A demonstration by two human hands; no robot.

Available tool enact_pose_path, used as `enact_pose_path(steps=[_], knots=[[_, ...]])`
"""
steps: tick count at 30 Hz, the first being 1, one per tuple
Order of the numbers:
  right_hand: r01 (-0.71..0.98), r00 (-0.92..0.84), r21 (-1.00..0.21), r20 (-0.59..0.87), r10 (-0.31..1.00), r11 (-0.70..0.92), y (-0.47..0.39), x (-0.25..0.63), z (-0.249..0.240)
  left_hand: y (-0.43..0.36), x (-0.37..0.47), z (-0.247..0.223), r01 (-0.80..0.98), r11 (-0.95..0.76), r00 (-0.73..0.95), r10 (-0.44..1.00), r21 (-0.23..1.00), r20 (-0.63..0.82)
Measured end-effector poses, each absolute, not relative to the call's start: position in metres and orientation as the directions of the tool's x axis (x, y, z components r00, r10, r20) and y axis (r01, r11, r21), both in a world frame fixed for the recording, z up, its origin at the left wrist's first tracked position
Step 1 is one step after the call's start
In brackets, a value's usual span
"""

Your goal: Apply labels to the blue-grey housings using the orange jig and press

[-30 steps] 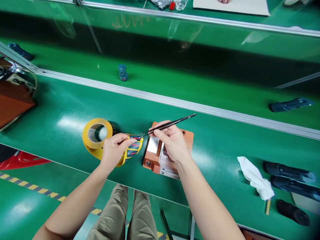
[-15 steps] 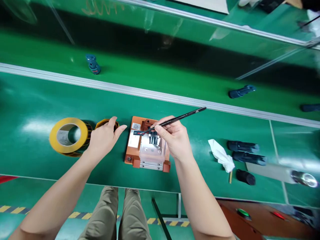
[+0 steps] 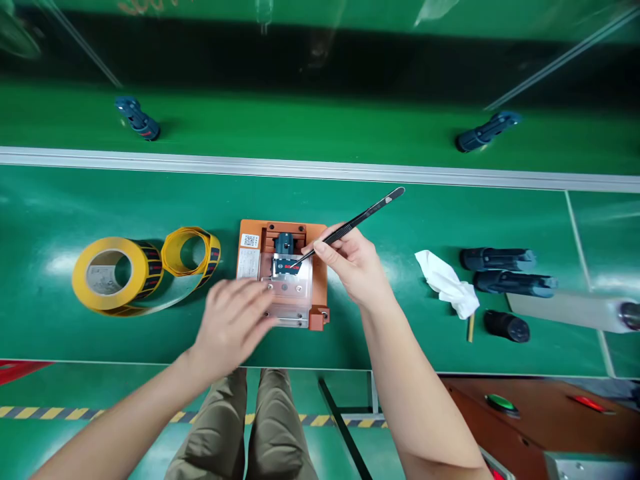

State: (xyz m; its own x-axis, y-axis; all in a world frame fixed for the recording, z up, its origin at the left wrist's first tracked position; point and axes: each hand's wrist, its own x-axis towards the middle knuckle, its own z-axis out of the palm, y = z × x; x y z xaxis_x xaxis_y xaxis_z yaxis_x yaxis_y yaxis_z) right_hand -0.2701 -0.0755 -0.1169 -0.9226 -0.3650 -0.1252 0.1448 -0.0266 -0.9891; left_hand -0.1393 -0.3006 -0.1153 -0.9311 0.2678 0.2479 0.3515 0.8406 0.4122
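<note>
Black tweezers [image 3: 367, 215] are pinched in my right hand [image 3: 353, 267], their tips pointing down and left. At the tips is a dark label [image 3: 286, 266] with red lettering, over the clear plate [image 3: 285, 303] of an orange fixture [image 3: 319, 233]. Behind the label, a dark blue tool housing [image 3: 285, 243] sits in the fixture. My left hand [image 3: 237, 320], fingers stretched and slightly blurred, lies over the fixture's lower left corner; whether it touches the plate I cannot tell. To its left stands a yellow roll of labels [image 3: 83, 273], its strip running to a smaller coil [image 3: 173, 250].
Right of the fixture lie a crumpled white cloth [image 3: 447, 283], dark housings [image 3: 500, 259] and a black cylindrical part [image 3: 506, 326]. Two more housings [image 3: 137, 119] stand behind the metal rail [image 3: 320, 170]. A brown box with a green button [image 3: 501, 403] is below the bench edge.
My left hand has moved from beside the label rolls to the fixture's lower left. The tweezers have carried the label from the fixture's left side over to the housing. The view has shifted.
</note>
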Motion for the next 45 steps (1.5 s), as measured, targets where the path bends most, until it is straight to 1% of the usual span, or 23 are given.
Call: enact_pose_path(steps=[1,2,4,7,9,13,16,20,25,31,36,40,45], knots=[[0.142,-0.923,-0.989,-0.121,-0.364,-0.032,-0.076,-0.27,-0.118,-0.292,-0.131,-0.121,0.39,0.815,-0.92,0.326,0.429,0.217],[0.138,-0.924,-0.99,-0.116,-0.365,-0.036,-0.077,-0.269,-0.119,-0.284,-0.124,-0.126,0.397,0.804,-0.918,0.352,0.442,0.184],[0.131,-0.924,-0.991,-0.108,-0.367,-0.037,-0.078,-0.269,-0.121,-0.275,-0.115,-0.134,0.364,0.806,-0.93,0.34,0.466,0.14],[0.119,-0.927,-0.992,-0.1,-0.362,-0.031,-0.079,-0.268,-0.123,-0.275,-0.112,-0.139,0.328,0.806,-0.943,0.312,0.492,0.117],[0.117,-0.927,-0.993,-0.098,-0.361,-0.031,-0.079,-0.268,-0.123,-0.277,-0.114,-0.138,0.339,0.811,-0.94,0.318,0.477,0.128],[0.119,-0.925,-0.992,-0.097,-0.367,-0.038,-0.079,-0.268,-0.123,-0.276,-0.118,-0.134,0.394,0.828,-0.919,0.347,0.399,0.188],[0.114,-0.925,-0.993,-0.094,-0.368,-0.033,-0.079,-0.268,-0.124,-0.272,-0.119,-0.132,0.396,0.842,-0.915,0.33,0.365,0.231],[0.112,-0.926,-0.993,-0.091,-0.366,-0.039,-0.079,-0.266,-0.124,-0.269,-0.12,-0.13,0.399,0.85,-0.91,0.321,0.344,0.263],[0.105,-0.934,-0.993,-0.084,-0.347,-0.043,-0.079,-0.265,-0.124,-0.271,-0.12,-0.129,0.402,0.853,-0.909,0.327,0.333,0.259],[0.13,-0.93,-0.99,-0.1,-0.354,-0.062,-0.079,-0.265,-0.126,-0.271,-0.12,-0.13,0.414,0.848,-0.903,0.337,0.332,0.264],[0.125,-0.925,-0.99,-0.093,-0.369,-0.065,-0.079,-0.267,-0.124,-0.273,-0.12,-0.129,0.415,0.846,-0.904,0.345,0.334,0.251],[0.111,-0.92,-0.993,-0.088,-0.382,-0.04,-0.078,-0.27,-0.122,-0.276,-0.125,-0.122,0.419,0.846,-0.906,0.368,0.33,0.208],[0.107,-0.918,-0.994,-0.099,-0.383,-0.001,-0.078,-0.271,-0.122,-0.277,-0.137,-0.108,0.421,0.868,-0.907,0.406,0.265,0.11]])
